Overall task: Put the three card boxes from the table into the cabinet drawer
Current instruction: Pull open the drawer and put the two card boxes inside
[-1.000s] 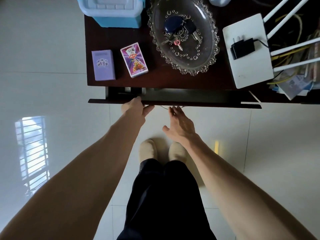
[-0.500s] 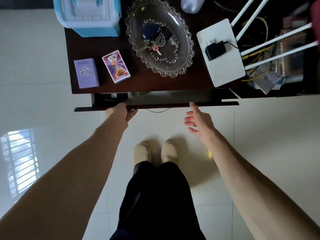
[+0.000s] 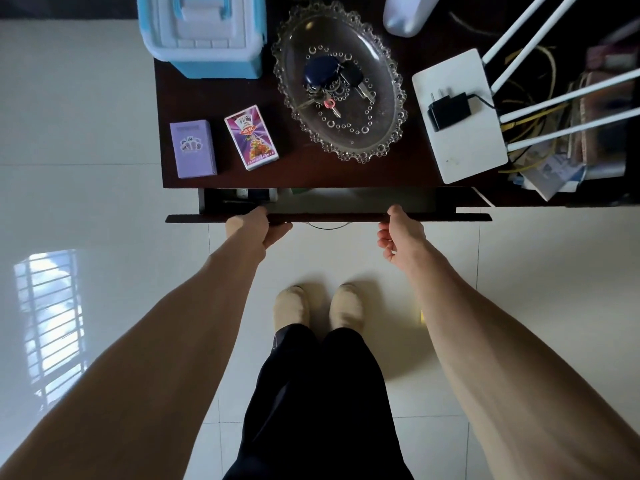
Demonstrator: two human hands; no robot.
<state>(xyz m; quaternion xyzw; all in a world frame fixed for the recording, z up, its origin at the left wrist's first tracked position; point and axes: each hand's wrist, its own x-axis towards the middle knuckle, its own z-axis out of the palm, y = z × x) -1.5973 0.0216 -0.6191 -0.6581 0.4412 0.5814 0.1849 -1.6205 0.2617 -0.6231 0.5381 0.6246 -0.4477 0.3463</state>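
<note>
A: Nearest us, what are the hands doing?

B: Both are at the drawer front (image 3: 329, 218), well apart. The left hand (image 3: 254, 228) is clamped on its top edge toward the left end. The right hand (image 3: 401, 233) touches the edge further right, fingers curled and empty; I can't tell if it really grips.

A: Is the drawer open?

B: Only partly. A narrow dark gap shows under the tabletop's (image 3: 346, 174) near edge, with something small inside at the left that I can't identify.

A: And the card boxes?

B: Two lie near the tabletop's near-left corner: a lilac card box (image 3: 193, 148) and, just beside it, a pink card box (image 3: 251, 137). No third is visible.

A: So progress?

B: I'd judge at least those two remain to be put away.
</note>
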